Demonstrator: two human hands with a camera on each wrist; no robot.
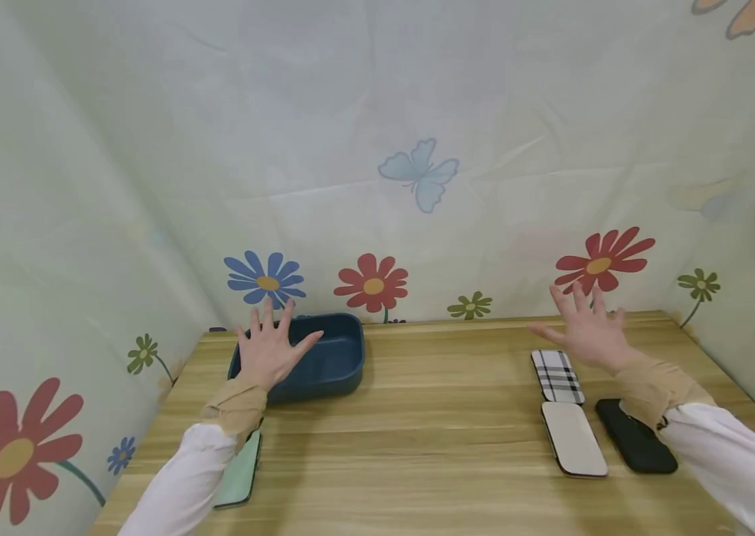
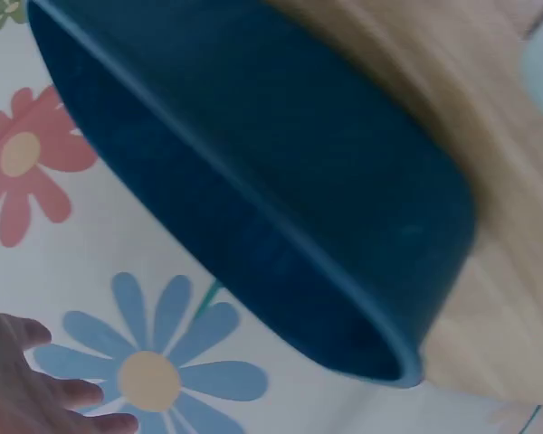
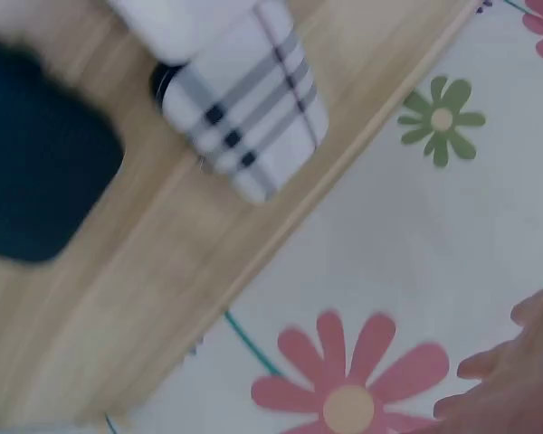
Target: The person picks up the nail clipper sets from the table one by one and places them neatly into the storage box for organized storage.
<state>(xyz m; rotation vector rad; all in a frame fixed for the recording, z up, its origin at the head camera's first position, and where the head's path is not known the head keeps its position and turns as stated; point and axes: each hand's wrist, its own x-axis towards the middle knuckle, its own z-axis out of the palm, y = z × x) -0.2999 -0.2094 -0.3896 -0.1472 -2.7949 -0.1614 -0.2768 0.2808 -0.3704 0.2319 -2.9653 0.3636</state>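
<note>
While my left hand point(image 1: 266, 353) spreads its fingers in front of the blue bin point(image 1: 330, 361), left of the frame's centre, my right hand point(image 1: 593, 335) splays at centre right, above the plaid case point(image 1: 557, 377). A cream case point(image 1: 575, 441) and a black case point(image 1: 639, 444) lie lower right, a green case point(image 1: 240, 476) lower left.

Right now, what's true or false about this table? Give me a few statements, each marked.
1. The blue bin is nearer the left hand than the right hand. True.
2. The right hand grips the black case. False: the right hand is empty, its fingers spread.
3. The checked case lies by one end of the cream case. True.
4. The green case is in the blue bin. False: the green case lies on the table.
</note>
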